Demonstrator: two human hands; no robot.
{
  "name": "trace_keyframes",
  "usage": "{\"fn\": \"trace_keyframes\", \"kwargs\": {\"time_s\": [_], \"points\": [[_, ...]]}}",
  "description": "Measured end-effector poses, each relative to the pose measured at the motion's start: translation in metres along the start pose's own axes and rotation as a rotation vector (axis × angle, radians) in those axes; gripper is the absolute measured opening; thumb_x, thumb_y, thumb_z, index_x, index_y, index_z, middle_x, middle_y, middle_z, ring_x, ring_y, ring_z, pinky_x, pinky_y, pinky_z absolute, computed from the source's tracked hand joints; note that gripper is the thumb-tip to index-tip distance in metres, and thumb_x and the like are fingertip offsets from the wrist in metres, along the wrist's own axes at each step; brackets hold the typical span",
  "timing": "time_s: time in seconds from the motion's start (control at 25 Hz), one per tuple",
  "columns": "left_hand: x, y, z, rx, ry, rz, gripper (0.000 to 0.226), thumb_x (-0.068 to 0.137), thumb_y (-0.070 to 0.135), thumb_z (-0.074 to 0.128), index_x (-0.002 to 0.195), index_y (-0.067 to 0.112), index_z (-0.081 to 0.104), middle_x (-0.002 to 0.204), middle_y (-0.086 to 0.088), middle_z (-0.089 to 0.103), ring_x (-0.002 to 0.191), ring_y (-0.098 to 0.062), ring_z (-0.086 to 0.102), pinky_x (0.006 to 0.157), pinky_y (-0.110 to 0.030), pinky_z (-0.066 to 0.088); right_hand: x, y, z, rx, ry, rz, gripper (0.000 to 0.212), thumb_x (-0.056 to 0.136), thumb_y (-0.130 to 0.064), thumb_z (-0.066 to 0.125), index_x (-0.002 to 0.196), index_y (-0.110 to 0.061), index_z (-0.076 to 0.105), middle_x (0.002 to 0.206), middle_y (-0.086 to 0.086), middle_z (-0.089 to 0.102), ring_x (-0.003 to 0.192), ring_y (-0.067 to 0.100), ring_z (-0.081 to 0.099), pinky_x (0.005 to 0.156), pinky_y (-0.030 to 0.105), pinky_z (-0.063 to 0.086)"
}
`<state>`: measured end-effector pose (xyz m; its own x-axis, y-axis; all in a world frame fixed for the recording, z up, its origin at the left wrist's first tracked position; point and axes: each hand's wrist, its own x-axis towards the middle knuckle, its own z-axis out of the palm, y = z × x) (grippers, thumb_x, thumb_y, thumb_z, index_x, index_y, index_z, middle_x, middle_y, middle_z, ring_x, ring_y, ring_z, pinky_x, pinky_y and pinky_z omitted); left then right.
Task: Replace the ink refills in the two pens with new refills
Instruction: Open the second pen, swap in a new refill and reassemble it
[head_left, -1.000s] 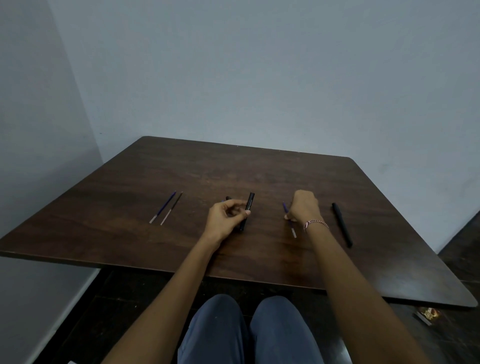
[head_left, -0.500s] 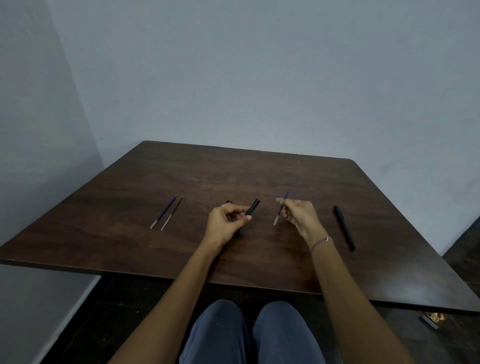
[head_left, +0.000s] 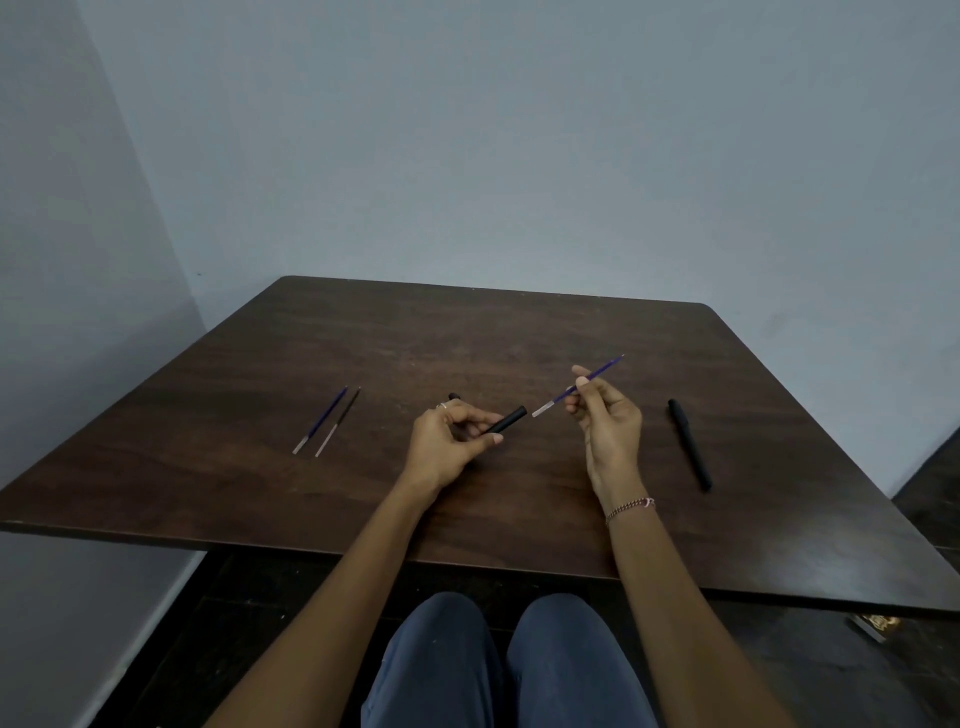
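- A black pen barrel (head_left: 506, 421) is gripped in the curled fingers of the left hand (head_left: 447, 441), over the middle of the wooden table (head_left: 467, 332), with its open end aimed right.
- A blue refill (head_left: 576, 387) is pinched between the thumb and fingertips of the right hand (head_left: 608, 426). Its pale end is held near the barrel's mouth, apart from it.
- A second black pen (head_left: 689, 451) is laid on the table, right of that hand.
- Two more refills (head_left: 320, 420) are laid side by side, well left of the left hand.
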<state>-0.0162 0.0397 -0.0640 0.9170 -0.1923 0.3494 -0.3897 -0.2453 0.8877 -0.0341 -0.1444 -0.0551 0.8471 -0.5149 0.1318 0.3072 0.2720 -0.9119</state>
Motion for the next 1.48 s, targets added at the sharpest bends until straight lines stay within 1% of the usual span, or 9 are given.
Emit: {"fn": "trace_keyframes", "kwargs": {"time_s": [0.16, 0.4, 0.52, 0.72, 0.88, 1.04, 1.2, 1.32, 1.48], "points": [[-0.001, 0.001, 0.000, 0.008, -0.028, 0.010, 0.026, 0.067, 0.002, 0.080, 0.090, 0.012, 0.075, 0.073, 0.008, 0.062, 0.068, -0.001, 0.054, 0.066, -0.010, 0.045, -0.001, 0.000, 0.001, 0.008, -0.003, -0.039, 0.019, 0.090, -0.008, 0.059, 0.108, -0.003, 0.067, 0.074, 0.000, 0.065, 0.064, 0.005, 0.059, 0.066, 0.017, 0.053], [-0.001, 0.000, 0.000, 0.035, -0.040, 0.027, 0.026, 0.067, 0.003, 0.081, 0.091, 0.012, 0.075, 0.073, 0.010, 0.060, 0.068, 0.003, 0.054, 0.066, -0.010, 0.045, -0.002, 0.000, 0.002, -0.021, -0.014, -0.066, 0.019, 0.090, -0.007, 0.060, 0.107, -0.004, 0.067, 0.076, 0.002, 0.065, 0.064, 0.004, 0.060, 0.066, 0.017, 0.054], [-0.001, 0.001, 0.000, 0.031, -0.044, 0.018, 0.027, 0.067, 0.003, 0.080, 0.090, 0.015, 0.074, 0.073, 0.011, 0.060, 0.067, 0.005, 0.054, 0.066, -0.010, 0.045, -0.003, -0.001, 0.003, -0.052, -0.033, -0.098, 0.015, 0.089, -0.007, 0.061, 0.102, -0.008, 0.069, 0.077, 0.002, 0.066, 0.064, 0.004, 0.060, 0.066, 0.017, 0.053], [-0.003, 0.005, -0.001, 0.039, -0.044, 0.008, 0.026, 0.068, 0.004, 0.080, 0.091, 0.014, 0.074, 0.074, 0.012, 0.060, 0.067, 0.006, 0.054, 0.066, -0.009, 0.045, -0.006, 0.001, 0.007, -0.200, -0.171, -0.139, 0.014, 0.088, -0.008, 0.064, 0.092, -0.020, 0.070, 0.076, -0.002, 0.068, 0.063, 0.002, 0.061, 0.066, 0.017, 0.052], [-0.004, 0.007, -0.001, 0.023, -0.026, -0.003, 0.025, 0.068, 0.004, 0.080, 0.090, 0.014, 0.074, 0.073, 0.012, 0.061, 0.068, 0.005, 0.055, 0.064, -0.007, 0.043, -0.010, 0.006, 0.007, -0.310, -0.283, -0.146, 0.012, 0.089, -0.014, 0.064, 0.091, -0.023, 0.071, 0.087, -0.003, 0.071, 0.068, 0.001, 0.060, 0.068, 0.019, 0.051], [-0.003, 0.005, -0.002, 0.016, -0.023, -0.009, 0.025, 0.069, 0.007, 0.080, 0.086, 0.023, 0.072, 0.076, 0.010, 0.063, 0.068, 0.004, 0.056, 0.065, -0.009, 0.045, -0.013, 0.007, 0.010, -0.415, -0.382, -0.156, 0.010, 0.090, -0.018, 0.063, 0.089, -0.023, 0.071, 0.099, -0.002, 0.071, 0.068, 0.000, 0.058, 0.064, 0.018, 0.048], [-0.003, 0.004, -0.001, 0.001, -0.021, -0.011, 0.024, 0.070, 0.007, 0.079, 0.088, 0.021, 0.072, 0.078, 0.009, 0.064, 0.068, 0.005, 0.056, 0.066, -0.008, 0.045, -0.012, 0.006, 0.009, -0.344, -0.370, -0.115, 0.010, 0.090, -0.019, 0.063, 0.095, -0.021, 0.071, 0.084, -0.008, 0.069, 0.066, 0.004, 0.056, 0.062, 0.018, 0.048], [-0.003, 0.005, -0.001, -0.017, -0.015, -0.001, 0.024, 0.069, 0.004, 0.079, 0.088, 0.017, 0.072, 0.076, 0.008, 0.064, 0.067, 0.005, 0.056, 0.064, -0.008, 0.044, -0.010, 0.006, 0.009, -0.275, -0.313, -0.118, 0.009, 0.089, -0.014, 0.063, 0.094, -0.010, 0.070, 0.071, -0.004, 0.065, 0.062, 0.005, 0.056, 0.058, 0.018, 0.048], [-0.002, 0.001, 0.000, -0.029, -0.003, 0.019, 0.025, 0.068, 0.005, 0.080, 0.085, 0.022, 0.072, 0.076, 0.007, 0.065, 0.065, 0.004, 0.056, 0.063, -0.008, 0.043, -0.011, 0.004, 0.010, -0.256, -0.296, -0.126, 0.004, 0.086, -0.009, 0.066, 0.088, -0.006, 0.068, 0.066, -0.001, 0.063, 0.058, 0.003, 0.056, 0.056, 0.018, 0.047]]}}
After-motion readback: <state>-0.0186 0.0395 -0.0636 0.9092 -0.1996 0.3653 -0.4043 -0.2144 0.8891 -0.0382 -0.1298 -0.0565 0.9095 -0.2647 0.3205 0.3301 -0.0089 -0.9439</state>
